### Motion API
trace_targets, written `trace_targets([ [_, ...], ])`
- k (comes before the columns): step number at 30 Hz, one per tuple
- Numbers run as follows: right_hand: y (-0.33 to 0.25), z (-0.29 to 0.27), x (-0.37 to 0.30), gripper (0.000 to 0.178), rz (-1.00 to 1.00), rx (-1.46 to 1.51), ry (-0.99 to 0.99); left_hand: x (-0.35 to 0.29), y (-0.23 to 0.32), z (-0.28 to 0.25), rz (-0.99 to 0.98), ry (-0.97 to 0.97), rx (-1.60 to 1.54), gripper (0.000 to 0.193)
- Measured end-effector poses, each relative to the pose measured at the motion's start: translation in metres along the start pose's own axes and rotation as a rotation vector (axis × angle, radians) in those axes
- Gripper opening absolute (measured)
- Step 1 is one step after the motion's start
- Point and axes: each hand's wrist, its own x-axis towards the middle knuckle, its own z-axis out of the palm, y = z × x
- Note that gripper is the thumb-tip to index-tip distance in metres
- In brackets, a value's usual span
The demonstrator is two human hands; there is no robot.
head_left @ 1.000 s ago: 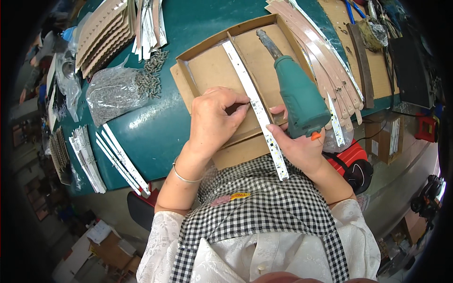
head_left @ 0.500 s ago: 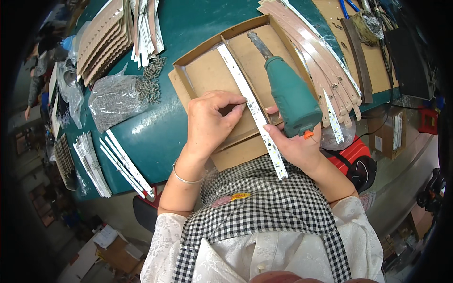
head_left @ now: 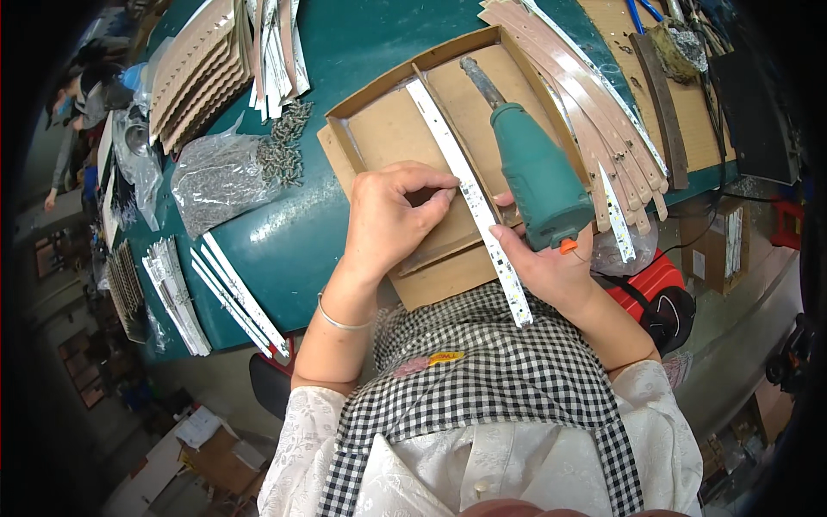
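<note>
A long white LED circuit strip point(head_left: 448, 148) runs at a slant over a shallow cardboard tray point(head_left: 379, 159), its lower end reaching my checked apron. My left hand point(head_left: 388, 215) is pinched, thumb and forefinger tips at the strip's left edge; whatever small thing they hold, I cannot make out. My right hand point(head_left: 556, 267) grips the strip's lower half, thumb beside its right edge, the other fingers partly hidden. Across that hand lies a green power tool point(head_left: 538, 177), like an electric screwdriver, with a dark metal shaft and an orange piece at its rear; how it is supported is hidden.
Screws point(head_left: 289, 142) lie loose beside a clear bag point(head_left: 215, 185) of small parts on the green table point(head_left: 267, 233). White strips point(head_left: 237, 289) are at left, pinkish strips point(head_left: 594, 112) at right. Stacked notched boards point(head_left: 202, 69) stand far left; a person point(head_left: 69, 125) is beyond.
The whole scene sits slightly further right in the picture. Both hands keep their pose on the strip, and the person in the far left background has shifted.
</note>
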Motion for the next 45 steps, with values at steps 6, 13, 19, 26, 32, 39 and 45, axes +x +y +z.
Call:
trace_targets([
  [6, 0.002, 0.001, 0.000, 0.054, -0.028, 0.006, 0.019, 0.005, -0.002, -0.006, -0.107, -0.107, -0.114, 0.016],
  [13, 0.003, 0.000, 0.001, 0.054, -0.050, -0.015, 0.005, 0.006, 0.001, -0.004, -0.042, -0.088, -0.023, 0.015],
  [19, -0.001, 0.001, 0.000, 0.050, -0.018, 0.014, 0.035, 0.004, -0.005, 0.000, 0.080, -0.050, 0.038, 0.016],
  [26, -0.007, -0.017, -0.006, 0.041, -0.074, 0.046, -0.031, 0.002, -0.005, 0.004, 0.224, 0.038, 0.087, 0.015],
  [32, -0.045, -0.067, -0.032, 0.071, 0.100, 0.339, -0.064, -0.003, -0.005, 0.004, 0.162, 0.058, 0.122, 0.013],
  [39, -0.047, -0.097, -0.047, 0.067, 0.110, 0.277, -0.204, -0.003, -0.009, 0.008, 0.187, 0.106, 0.095, 0.012],
  [45, -0.045, -0.097, -0.051, 0.060, 0.184, 0.233, -0.188, -0.005, -0.009, 0.008, 0.191, 0.111, 0.125, 0.012],
])
